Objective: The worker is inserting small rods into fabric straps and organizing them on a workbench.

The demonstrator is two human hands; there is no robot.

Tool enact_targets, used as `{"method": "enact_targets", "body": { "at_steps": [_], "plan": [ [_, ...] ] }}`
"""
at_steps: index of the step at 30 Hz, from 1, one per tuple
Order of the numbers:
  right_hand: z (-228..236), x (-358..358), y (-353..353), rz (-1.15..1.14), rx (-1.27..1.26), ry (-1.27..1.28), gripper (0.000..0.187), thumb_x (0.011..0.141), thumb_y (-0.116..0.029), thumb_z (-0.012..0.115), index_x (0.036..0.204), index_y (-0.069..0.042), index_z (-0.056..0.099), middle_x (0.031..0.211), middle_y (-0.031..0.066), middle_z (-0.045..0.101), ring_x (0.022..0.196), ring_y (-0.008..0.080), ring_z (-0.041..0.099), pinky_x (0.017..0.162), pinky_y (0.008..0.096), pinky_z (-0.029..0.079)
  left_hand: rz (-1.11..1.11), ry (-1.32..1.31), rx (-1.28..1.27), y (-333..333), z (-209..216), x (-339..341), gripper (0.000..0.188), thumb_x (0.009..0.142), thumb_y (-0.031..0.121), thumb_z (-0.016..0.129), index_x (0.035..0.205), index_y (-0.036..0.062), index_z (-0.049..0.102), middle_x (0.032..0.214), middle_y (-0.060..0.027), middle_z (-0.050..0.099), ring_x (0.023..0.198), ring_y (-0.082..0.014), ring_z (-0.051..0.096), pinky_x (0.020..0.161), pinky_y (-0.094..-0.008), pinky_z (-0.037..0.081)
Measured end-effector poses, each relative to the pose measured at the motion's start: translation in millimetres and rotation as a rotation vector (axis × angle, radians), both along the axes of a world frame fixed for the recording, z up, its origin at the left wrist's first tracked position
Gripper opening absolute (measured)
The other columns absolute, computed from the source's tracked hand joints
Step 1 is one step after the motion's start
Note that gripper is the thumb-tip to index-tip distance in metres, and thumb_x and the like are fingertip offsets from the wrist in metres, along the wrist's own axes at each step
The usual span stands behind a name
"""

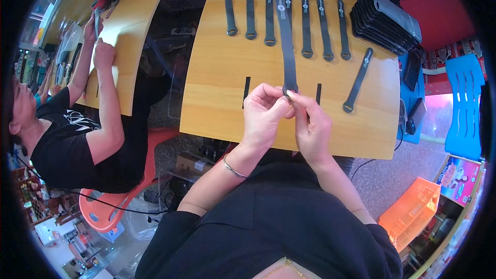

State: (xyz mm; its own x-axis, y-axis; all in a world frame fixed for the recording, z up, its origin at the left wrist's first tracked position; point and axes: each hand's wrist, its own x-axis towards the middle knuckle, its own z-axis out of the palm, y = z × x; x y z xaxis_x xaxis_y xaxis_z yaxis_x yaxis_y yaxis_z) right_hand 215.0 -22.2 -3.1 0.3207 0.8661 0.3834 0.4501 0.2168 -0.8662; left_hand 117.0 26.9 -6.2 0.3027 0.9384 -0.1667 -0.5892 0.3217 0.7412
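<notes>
My left hand point(264, 115) and my right hand point(312, 124) both pinch the near, rounded end of a dark grey strap point(287, 46). The strap stretches away from me over the wooden table, and its far end partly covers another strap lying behind it. A white mark is printed near its far end. Several similar straps, such as this strap point(251, 13), lie in a row toward the far side, each with a slotted round end toward me. One more strap point(357, 81) lies slanted on the right. My fingertips hide the end that they grip.
Two short black strips, one the left strip point(246, 92), lie on the table point(217, 103) beside my hands. A stack of black flat packs point(385, 20) stands far right, near a blue chair point(463, 106). At left, a person point(77, 134) works at another table. An orange crate point(412, 212) stands lower right.
</notes>
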Motion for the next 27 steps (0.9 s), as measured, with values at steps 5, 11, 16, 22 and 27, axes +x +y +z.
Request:
{"method": "enact_targets", "body": {
  "at_steps": [5, 11, 16, 22, 27],
  "plan": [
    [1, 1, 0, 0.019, -0.037, 0.082, 0.029, 0.082, 0.009, 0.058, 0.107, -0.005, 0.062, 0.075, 0.0106, 0.062, 0.063, 0.0161, 0.061, 0.055, 0.0271, 0.047, 0.01, 0.063, 0.111, 3, 4, -1, 0.01, 0.081, -0.009, 0.057, 0.079, 0.0, 0.053, 0.084, -0.0109, 0.064, 0.063, -0.01, 0.058, 0.057, -0.0236, 0.049],
    [6, 2, -1, 0.103, -0.11, 0.336, 0.021, 0.089, 0.007, 0.053, 0.106, -0.002, 0.06, 0.081, 0.0064, 0.062, 0.063, 0.0104, 0.056, 0.057, 0.0236, 0.045, -0.02, 0.119, 0.213, 8, -2, -8, 0.01, 0.079, -0.01, 0.058, 0.081, -0.0009, 0.055, 0.085, -0.0101, 0.064, 0.073, -0.0118, 0.062, 0.066, -0.0236, 0.052],
    [9, 5, -5, 0.174, -0.143, 0.51, 0.021, 0.09, 0.006, 0.051, 0.108, -0.001, 0.058, 0.086, 0.0059, 0.062, 0.062, 0.0089, 0.053, 0.058, 0.0216, 0.044, -0.205, 0.062, 0.236, 17, -8, -21, 0.008, 0.079, -0.009, 0.059, 0.082, -0.0019, 0.056, 0.089, -0.0102, 0.064, 0.082, -0.0126, 0.063, 0.075, -0.0236, 0.052],
    [20, 15, -9, 0.179, -0.304, 0.405, 0.022, 0.083, -0.002, 0.067, 0.104, -0.005, 0.06, 0.079, 0.0004, 0.062, 0.059, 0.0018, 0.044, 0.051, 0.0183, 0.033, -0.111, 0.172, 0.243, 6, 3, -18, 0.007, 0.079, -0.007, 0.062, 0.083, -0.0022, 0.06, 0.089, -0.0062, 0.06, 0.083, -0.0111, 0.061, 0.074, -0.023, 0.051],
    [12, 26, -8, 0.148, -0.207, 0.507, 0.016, 0.078, -0.004, 0.072, 0.091, -0.006, 0.064, 0.074, -0.0042, 0.057, 0.059, 0.0012, 0.038, 0.051, 0.0183, 0.03, -0.181, 0.242, 0.245, -2, 13, -18, 0.005, 0.077, -0.007, 0.065, 0.077, -0.0021, 0.062, 0.085, -0.0024, 0.056, 0.08, -0.0089, 0.059, 0.073, -0.0226, 0.051]
  ]
}}
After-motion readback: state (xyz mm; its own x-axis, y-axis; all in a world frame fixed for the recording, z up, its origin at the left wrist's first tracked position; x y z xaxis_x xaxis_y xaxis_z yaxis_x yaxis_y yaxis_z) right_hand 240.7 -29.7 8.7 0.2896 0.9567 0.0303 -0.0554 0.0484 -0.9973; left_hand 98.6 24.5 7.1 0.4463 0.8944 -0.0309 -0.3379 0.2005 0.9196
